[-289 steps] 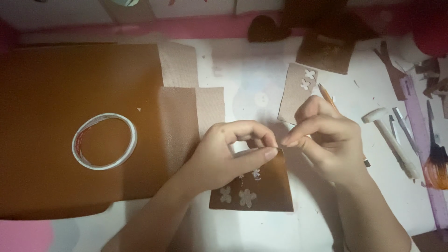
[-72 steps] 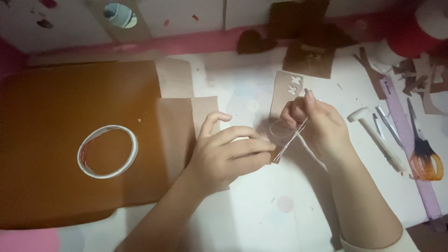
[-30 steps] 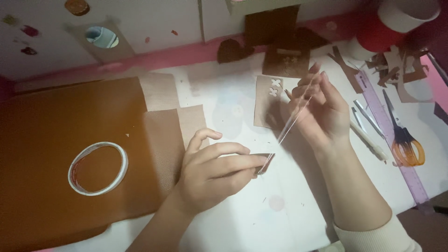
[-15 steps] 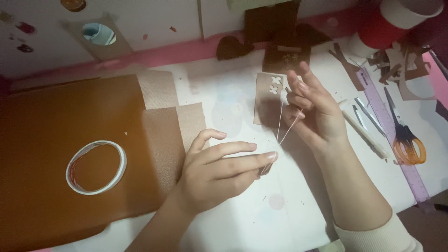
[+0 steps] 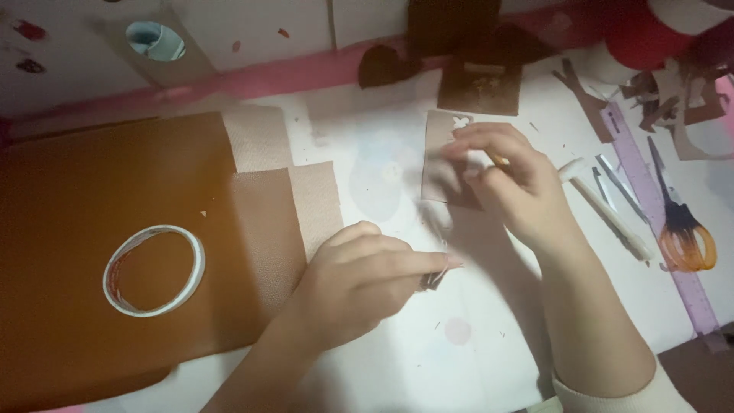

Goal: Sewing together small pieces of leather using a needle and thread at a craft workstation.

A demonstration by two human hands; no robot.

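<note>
My left hand (image 5: 359, 283) lies on the white table and pinches a small dark brown leather piece (image 5: 433, 280), of which only the edge shows past my fingertips. My right hand (image 5: 514, 191) hovers a little further back and to the right, blurred, its fingers curled around a thin stick-like tool (image 5: 498, 160) with a yellowish end. It is just over a light brown piece (image 5: 442, 134) with white flower shapes. I cannot make out a thread between the hands.
A large brown leather sheet (image 5: 84, 206) with a tape ring (image 5: 153, 269) fills the left. Tan pieces (image 5: 315, 200) lie beside it. To the right are a white tool (image 5: 608, 210), tweezers (image 5: 618, 183), a purple ruler (image 5: 650, 191) and orange-handled scissors (image 5: 686, 237). Dark brown pieces (image 5: 478, 88) sit behind.
My right hand drew a thread up and away from the small piece, then curled its fingers down over the flower piece. My left hand stayed on the small piece.
</note>
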